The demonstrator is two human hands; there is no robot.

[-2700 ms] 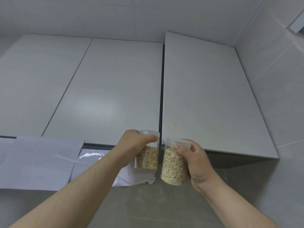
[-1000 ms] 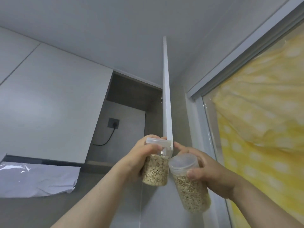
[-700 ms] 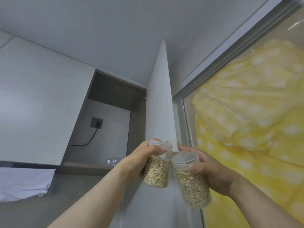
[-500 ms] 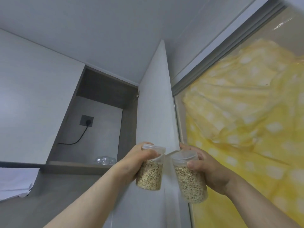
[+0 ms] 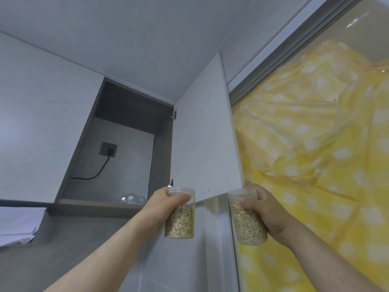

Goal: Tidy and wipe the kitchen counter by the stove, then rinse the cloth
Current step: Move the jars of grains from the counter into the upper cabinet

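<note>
While cabinet door [image 5: 205, 133] hangs open, left hand [image 5: 166, 204] grips oat jar [image 5: 180, 213]; right hand [image 5: 267, 209] grips second oat jar [image 5: 247, 220], fingertips touching door corner.

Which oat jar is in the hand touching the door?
The jar in the right hand, whose fingers touch the door's corner; the left hand only holds its jar.
</note>
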